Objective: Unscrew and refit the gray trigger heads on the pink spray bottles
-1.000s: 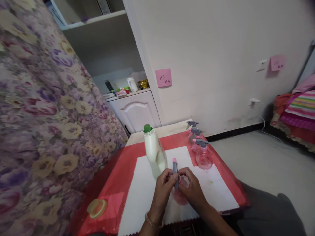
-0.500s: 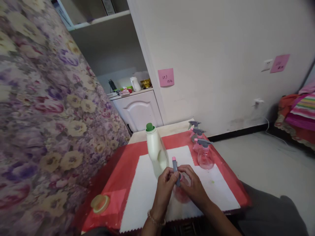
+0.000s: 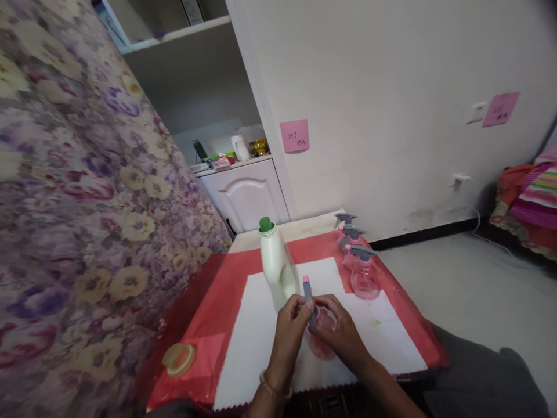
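Note:
A clear pink spray bottle (image 3: pixel 321 346) stands on the white cloth, partly covered by my hands. My left hand (image 3: pixel 288 328) is closed on its grey spray head (image 3: pixel 307 292), the thumb pressed on top and the pink nozzle tip pointing away from me. From the other side, my right hand (image 3: pixel 342 332) curls its fingers round the collar of the same spray bottle. Just beyond my left hand rises a pale green jug (image 3: pixel 275 264) with a side handle and a darker green piece in its neck.
Several more pink spray bottles (image 3: pixel 364 281) with grey heads line the table's right side. A yellowish round lid (image 3: pixel 179 359) lies on the red tablecloth (image 3: pixel 204 325) at left. A floral curtain (image 3: pixel 108 232) borders the left, and a shelf cabinet (image 3: pixel 246 188) stands behind.
The spray head has turned slightly, its nozzle tip shifting a little to the left. Both hands keep their hold. The view has shifted very slightly.

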Demonstrator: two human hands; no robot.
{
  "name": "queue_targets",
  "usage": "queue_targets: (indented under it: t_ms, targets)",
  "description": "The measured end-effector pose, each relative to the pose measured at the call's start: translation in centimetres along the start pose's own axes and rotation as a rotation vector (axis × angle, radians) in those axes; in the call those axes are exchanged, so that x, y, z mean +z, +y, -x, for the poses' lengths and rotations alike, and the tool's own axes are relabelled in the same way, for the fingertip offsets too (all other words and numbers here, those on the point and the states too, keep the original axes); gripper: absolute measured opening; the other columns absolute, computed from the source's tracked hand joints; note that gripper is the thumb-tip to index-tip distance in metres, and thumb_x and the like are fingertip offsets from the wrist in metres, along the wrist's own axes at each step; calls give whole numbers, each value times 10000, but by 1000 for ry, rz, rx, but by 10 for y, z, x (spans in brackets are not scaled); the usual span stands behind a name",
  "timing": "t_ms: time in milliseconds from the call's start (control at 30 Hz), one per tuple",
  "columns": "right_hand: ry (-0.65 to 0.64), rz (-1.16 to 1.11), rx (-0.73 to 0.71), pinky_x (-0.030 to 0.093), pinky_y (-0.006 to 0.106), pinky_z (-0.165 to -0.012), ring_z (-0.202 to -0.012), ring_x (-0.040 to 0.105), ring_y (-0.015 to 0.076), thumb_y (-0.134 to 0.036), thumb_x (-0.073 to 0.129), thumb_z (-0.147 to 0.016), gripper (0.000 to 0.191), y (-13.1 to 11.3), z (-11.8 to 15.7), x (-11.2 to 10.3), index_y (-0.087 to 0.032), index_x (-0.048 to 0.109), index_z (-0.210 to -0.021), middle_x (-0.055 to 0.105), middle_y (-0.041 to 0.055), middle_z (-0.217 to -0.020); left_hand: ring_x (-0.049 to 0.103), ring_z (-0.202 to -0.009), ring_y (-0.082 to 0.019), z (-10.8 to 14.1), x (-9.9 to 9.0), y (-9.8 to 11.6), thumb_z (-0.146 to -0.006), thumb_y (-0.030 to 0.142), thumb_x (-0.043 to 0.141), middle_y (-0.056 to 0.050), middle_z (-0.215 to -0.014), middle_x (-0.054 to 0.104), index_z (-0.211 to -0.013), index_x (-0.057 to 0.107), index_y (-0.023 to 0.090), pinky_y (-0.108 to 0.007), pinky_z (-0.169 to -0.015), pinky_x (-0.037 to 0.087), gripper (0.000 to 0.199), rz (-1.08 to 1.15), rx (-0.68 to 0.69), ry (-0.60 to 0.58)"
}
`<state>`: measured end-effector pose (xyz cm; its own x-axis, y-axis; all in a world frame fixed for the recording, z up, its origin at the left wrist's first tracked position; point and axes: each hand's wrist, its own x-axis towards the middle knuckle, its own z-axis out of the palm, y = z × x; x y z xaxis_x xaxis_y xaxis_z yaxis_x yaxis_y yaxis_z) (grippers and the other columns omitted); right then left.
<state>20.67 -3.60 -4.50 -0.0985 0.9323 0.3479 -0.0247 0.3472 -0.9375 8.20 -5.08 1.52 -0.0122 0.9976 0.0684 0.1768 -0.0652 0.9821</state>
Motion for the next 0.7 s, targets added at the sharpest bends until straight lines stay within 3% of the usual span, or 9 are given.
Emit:
queue_targets:
  t_ms: [133,333,467,700]
  targets:
    - [-3,44,-2,440,397,-951,-1053,550,256,-79,686,-582,529,9,3,1,-226,576,-1077,578,44,-1075,461,-649,-138,0,-2,1,-829,458,602,29,-659,524,-715,561,178,-240,-610,362,305,-36,20,16]
    - [-69,65,-1,468,380,-889,-985,561,242,-82,640,-655,376,6,5,0,-227,604,-1001,585,42,-1008,513,-672,-159,-3,-4,10,-825,468,602,7,-676,605,-752,595,176,-254,-638,381,301,-37,-14,-32]
    - [-236,-22,-71,449,387,-933,-1019,561,249,-202,687,-717,311,5,0,-10,-235,639,-1022,609,39,-1036,532,-678,-160,-2,-6,12,-841,454,586,12,-683,614,-758,593,183,-254,-659,392,283,-48,9,-66]
    - [-413,-202,-38,402,436,-1015,-1119,558,278,-468,730,-732,572,5,-13,-23,-236,589,-1236,620,62,-1154,515,-687,-161,0,-9,11,-826,438,608,0,-710,602,-789,627,177,-244,-641,390,264,-93,18,-74]
